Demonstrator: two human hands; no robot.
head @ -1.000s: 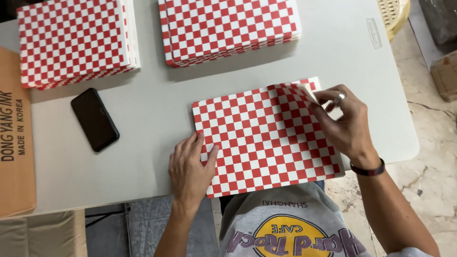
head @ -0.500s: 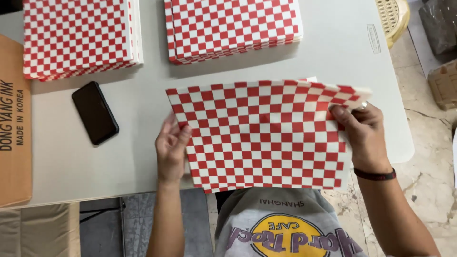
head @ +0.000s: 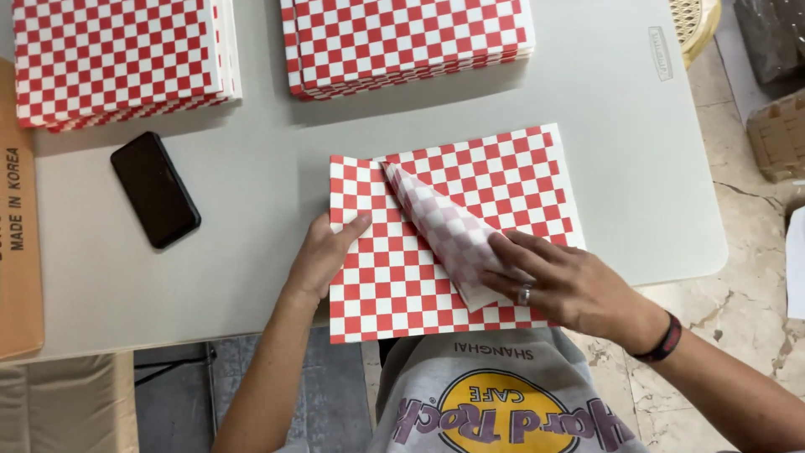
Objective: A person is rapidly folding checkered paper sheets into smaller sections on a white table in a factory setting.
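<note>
Both hands lie on a red-and-white checkered paper sheet (head: 503, 193) at the near edge of the grey table (head: 251, 285). Left hand (head: 323, 256) rests flat on the sheet's left margin, fingers relaxed and thumb stretched out, gripping nothing; right hand (head: 562, 285) is spread open with its fingers (head: 511, 247) pressing down the wide end of a folded flap (head: 444, 226), so it pins the paper and does not clench it.

Half a second ago the sheet was held up in the air between the two hands; now it lies on the table, and one corner is turned over into a narrow cone shape with the pale underside showing and its tip pointing up-left; in my judgement the folding has just begun.

Further back two stacks of the same checkered paper (head: 117, 59) (head: 407, 38) wait; a black phone (head: 155, 190) lies to the left, well apart from the sheet; a brown cardboard box (head: 18, 235) stands at the left edge.
</note>
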